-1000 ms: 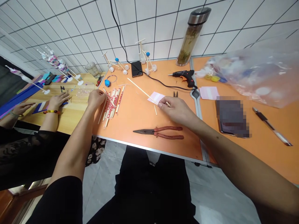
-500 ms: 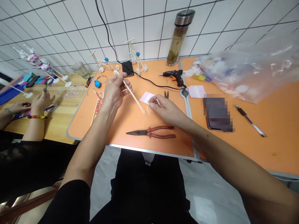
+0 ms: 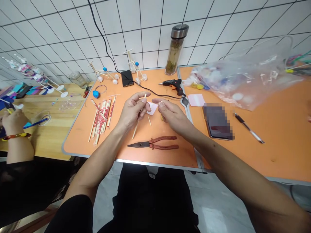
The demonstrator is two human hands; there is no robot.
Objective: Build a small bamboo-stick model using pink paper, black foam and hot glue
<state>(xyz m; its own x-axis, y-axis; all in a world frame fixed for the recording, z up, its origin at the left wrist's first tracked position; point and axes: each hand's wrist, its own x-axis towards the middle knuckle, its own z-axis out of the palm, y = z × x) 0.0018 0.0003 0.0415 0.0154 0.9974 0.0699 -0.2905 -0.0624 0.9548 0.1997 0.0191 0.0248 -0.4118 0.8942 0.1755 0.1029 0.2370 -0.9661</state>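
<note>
My left hand (image 3: 134, 110) is closed around a plain wooden stick (image 3: 135, 130), chopstick-like. One end pokes up between thumb and forefinger, and the other slants down towards the table. Facing it, my right hand (image 3: 171, 115) is pinched on what looks like a short piece of wooden stick (image 3: 161, 102), mostly hidden by the fingers. A small gap parts the two hands. Between and behind them lies a pink paper square (image 3: 152, 109), with a short stick offcut (image 3: 149, 120) just in front. Needle-nose pliers (image 3: 153, 143) with red handles lie nearer me.
Wrapped chopsticks (image 3: 102, 118) lie left. Behind are stick models (image 3: 137, 69), a black phone (image 3: 127, 78), a glue gun (image 3: 173, 85) with its cord, and a tea bottle (image 3: 175, 51). Rightward are a plastic bag (image 3: 233, 77), another phone (image 3: 218, 123) and a pen (image 3: 249, 127). A co-worker's hand (image 3: 14, 121) works far left.
My hands have come closer together. The stick in my left hand has turned steeper, its lower end swinging towards me. My view has shifted, showing more wrapped chopsticks; the co-worker's hands have moved left.
</note>
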